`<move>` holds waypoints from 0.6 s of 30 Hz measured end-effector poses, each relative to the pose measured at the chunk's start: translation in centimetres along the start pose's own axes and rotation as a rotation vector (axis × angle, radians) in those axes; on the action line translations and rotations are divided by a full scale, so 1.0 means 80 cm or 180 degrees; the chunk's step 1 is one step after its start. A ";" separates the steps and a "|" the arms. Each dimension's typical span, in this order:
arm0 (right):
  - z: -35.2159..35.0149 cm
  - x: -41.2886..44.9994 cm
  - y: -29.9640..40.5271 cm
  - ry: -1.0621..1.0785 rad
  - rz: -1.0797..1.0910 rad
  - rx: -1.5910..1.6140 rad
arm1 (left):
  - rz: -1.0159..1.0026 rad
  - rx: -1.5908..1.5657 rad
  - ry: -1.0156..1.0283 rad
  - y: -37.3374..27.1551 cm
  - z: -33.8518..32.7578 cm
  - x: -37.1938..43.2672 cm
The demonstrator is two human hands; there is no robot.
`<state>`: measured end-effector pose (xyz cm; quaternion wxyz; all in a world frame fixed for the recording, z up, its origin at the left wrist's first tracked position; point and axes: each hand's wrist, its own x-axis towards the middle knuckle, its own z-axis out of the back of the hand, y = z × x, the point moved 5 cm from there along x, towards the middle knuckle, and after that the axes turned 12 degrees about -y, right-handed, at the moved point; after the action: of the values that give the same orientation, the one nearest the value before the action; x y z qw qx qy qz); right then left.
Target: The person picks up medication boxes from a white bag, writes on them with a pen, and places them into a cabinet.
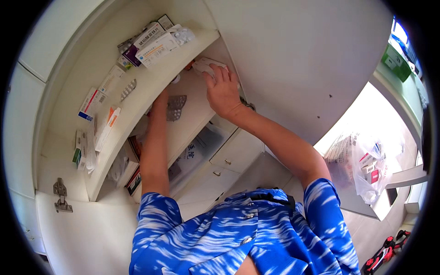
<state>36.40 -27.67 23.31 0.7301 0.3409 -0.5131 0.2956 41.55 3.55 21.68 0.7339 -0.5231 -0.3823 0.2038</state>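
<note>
My right hand reaches onto the lower cabinet shelf, its fingers curled over a white medicine box near the side wall. My left forearm passes beneath the curved upper shelf, and the hand itself is hidden behind that board. Between the arms, foil blister packs lie on the lower shelf. A small white round object shows partly by the shelf edge. Above, the upper shelf holds a stack of medicine boxes, a loose blister pack and an orange-and-white box.
An open cabinet door stands at the right, another with a metal hinge at lower left. Below are a clear plastic bag and drawers. A plastic bag of boxes sits at the right, with a red-and-black object on the floor.
</note>
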 end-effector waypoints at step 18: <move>0.092 -0.093 0.046 0.0723 -0.0030 0.1257 | 0.0325 0.0352 0.0024 0.033 -0.094 0.010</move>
<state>27.25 -31.99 18.70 0.7037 0.4441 -0.3582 0.4234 48.15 0.52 18.32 0.7518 -0.5014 -0.3405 0.2597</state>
